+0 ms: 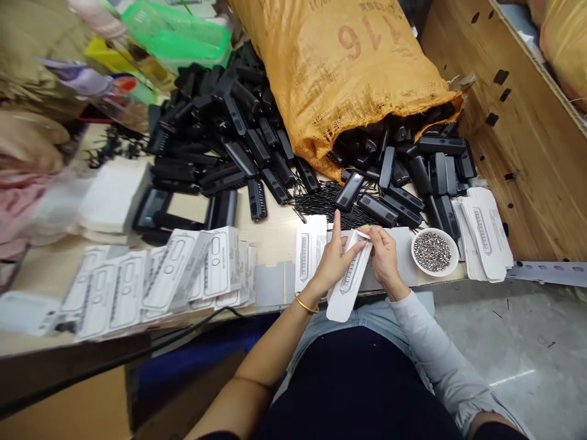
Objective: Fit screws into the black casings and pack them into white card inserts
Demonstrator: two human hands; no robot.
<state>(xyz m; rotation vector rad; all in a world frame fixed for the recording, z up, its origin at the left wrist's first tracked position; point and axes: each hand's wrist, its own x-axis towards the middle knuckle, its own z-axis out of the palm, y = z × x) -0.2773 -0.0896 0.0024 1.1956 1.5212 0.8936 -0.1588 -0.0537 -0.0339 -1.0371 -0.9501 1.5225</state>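
Note:
Over the table's front edge, a slim white printed box [342,299] lies tilted between my two hands. My left hand [331,261] grips its side, thumb across the printed face and index finger stretched out forward. At the box's upper end, my right hand [384,255] is closed with its fingertips on the end flap; what lies inside the box is hidden. Another white box [305,260] rests flat just left of my hands. Beyond my fingertips are a black oblong plastic piece [349,190] and a pile of thin black rods [316,205].
Right of my hands stands a white bowl [454,269] of small metal parts, beside stacked flat cartons [488,235]. An orange woven sack [348,79] spills black pieces behind. Printed boxes [132,290] stand at left. A wooden panel [527,153] borders the right; another person sits at far left.

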